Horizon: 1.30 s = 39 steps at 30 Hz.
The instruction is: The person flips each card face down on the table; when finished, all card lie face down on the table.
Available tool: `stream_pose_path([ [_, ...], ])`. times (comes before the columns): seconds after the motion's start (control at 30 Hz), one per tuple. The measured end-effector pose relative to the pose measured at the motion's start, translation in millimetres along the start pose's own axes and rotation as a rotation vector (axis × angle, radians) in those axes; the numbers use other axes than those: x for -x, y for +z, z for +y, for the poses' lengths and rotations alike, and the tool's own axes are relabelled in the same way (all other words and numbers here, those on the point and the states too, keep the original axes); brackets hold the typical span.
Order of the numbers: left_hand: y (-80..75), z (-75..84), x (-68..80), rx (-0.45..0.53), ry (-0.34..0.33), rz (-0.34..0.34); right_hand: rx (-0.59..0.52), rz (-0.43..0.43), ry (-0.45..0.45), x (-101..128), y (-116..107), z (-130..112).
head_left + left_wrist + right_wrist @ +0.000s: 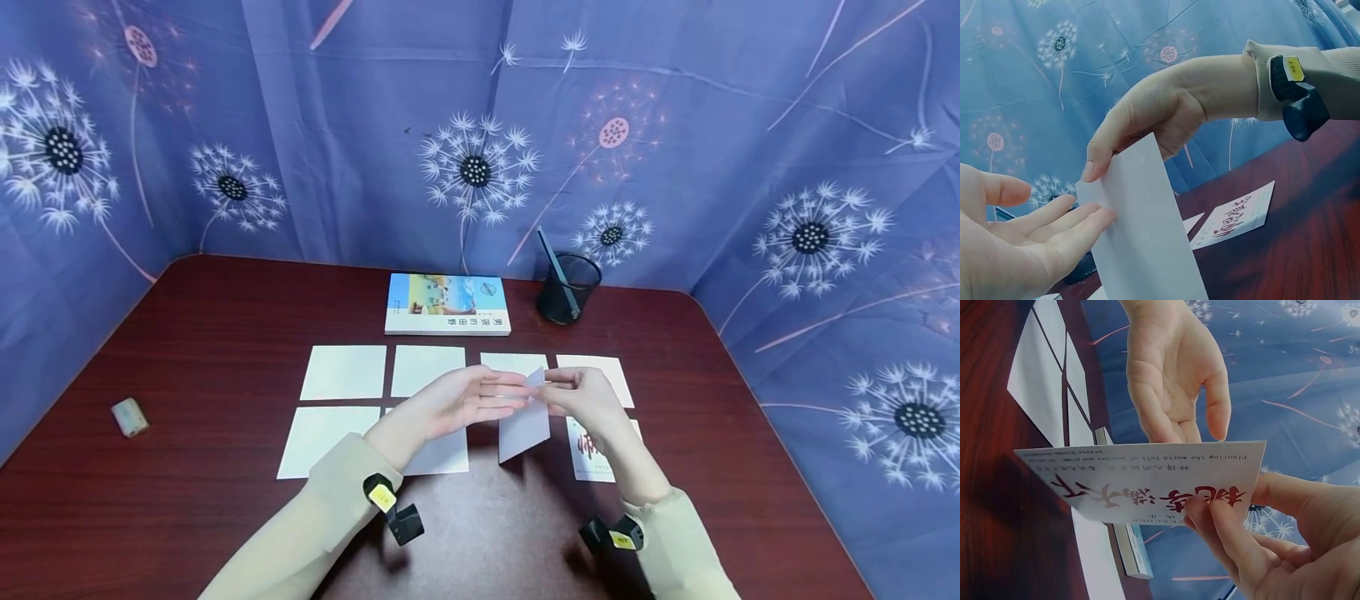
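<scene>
Two hands are meeting over the middle of the dark wooden table, and you are lifting one card clear of the rows laid out below. Your right hand is pinching the card's upper edge, thumb on one face and fingers curling onto the other, so the card is hanging tilted above the table rather than lying on it. The right wrist view is showing its printed face, with red brush characters and a line of small text. Your left hand is lying open, palm up, its straight fingers touching the card's blank side and gripping nothing.

Beneath your hands, blank white cards are sitting in two rows, edge to edge but not overlapping. One face-up printed card is lying in the near row, just under your right wrist. A book with a colourful cover is resting beyond the far row, and a black mesh pen cup holding a dark pen is standing just to its right. A small pale eraser is sitting well apart near the table's left edge. Blue cloth printed with dandelions is hanging around the table on three sides.
</scene>
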<state>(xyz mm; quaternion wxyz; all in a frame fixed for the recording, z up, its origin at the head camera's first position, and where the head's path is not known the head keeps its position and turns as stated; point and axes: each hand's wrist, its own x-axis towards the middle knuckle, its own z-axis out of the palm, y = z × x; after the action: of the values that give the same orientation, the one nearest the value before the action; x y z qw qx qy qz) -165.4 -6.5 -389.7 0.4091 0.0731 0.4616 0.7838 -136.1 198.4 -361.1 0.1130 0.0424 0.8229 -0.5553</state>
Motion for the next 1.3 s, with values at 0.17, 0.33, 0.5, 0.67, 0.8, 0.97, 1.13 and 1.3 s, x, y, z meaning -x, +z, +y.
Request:
stream_pose_path([
  [0.17,0.6,-0.9,1.0,-0.005,0.004,-0.002,-0.029,0.003,-0.009,0.0,0.4,2.6],
  [0.33,0.5,-1.7,1.2,0.0,-0.003,-0.002,-0.014,0.015,0.005,-3.5,-1.9,9.5],
  [0.5,-5.0,-4.2,1.5,-0.046,0.003,0.047,-0.042,-0.028,0.04,-8.1,-11.0,23.8],
  [0.67,-13.6,-11.0,3.7,-0.124,-0.013,0.116,-0.097,-0.114,0.088,-11.7,-20.3,44.9],
  [0.8,-18.6,-18.4,3.8,-0.172,-0.043,0.134,-0.09,-0.152,0.101,-14.0,-22.1,57.8],
  [0.97,-21.7,-26.0,2.3,-0.216,-0.08,0.147,-0.011,-0.141,0.107,-16.2,-20.4,65.3],
  [1.13,-22.0,-30.1,1.7,-0.219,-0.096,0.165,0.063,-0.119,0.112,-16.0,-18.9,67.1],
  [1.3,-21.2,-30.0,2.0,-0.224,-0.096,0.161,0.108,-0.118,0.124,-14.0,-19.7,66.5],
])
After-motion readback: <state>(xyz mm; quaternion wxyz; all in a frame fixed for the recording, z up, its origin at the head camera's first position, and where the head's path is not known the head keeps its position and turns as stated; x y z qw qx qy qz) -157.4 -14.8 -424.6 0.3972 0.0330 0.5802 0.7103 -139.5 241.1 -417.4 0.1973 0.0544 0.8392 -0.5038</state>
